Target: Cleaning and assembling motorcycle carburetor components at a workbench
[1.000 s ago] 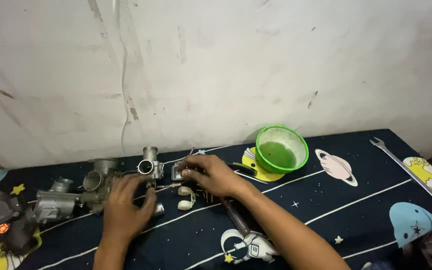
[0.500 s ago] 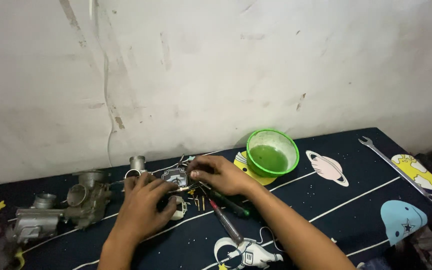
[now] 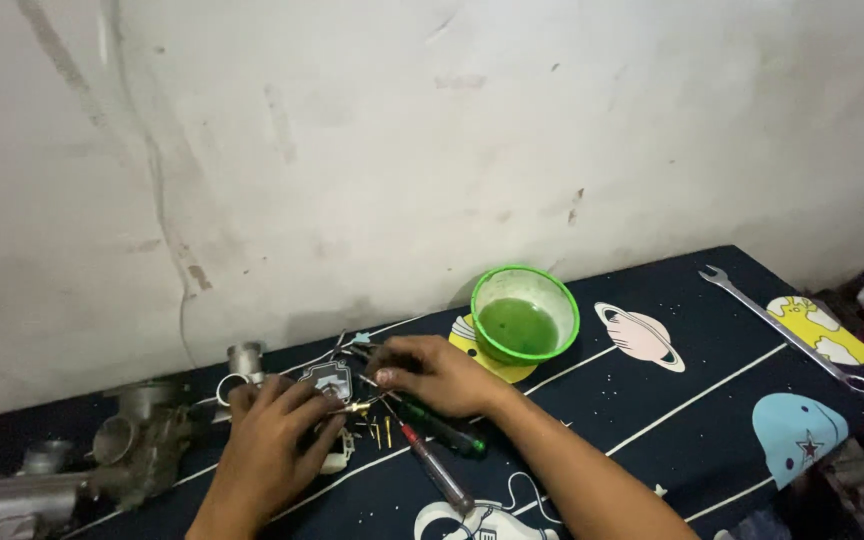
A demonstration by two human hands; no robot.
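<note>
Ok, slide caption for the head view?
Both hands work small brass parts beside a green bowl.

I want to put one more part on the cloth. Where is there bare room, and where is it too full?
Bare cloth lies between the green bowl and the wrench, and in front of the bowl, right of the right forearm. It is crowded around the left hand and right hand: small brass parts, screwdrivers, and the metal carburetor bodies at left.

Small brass parts point(image 3: 377, 430), perhaps jets.
</note>
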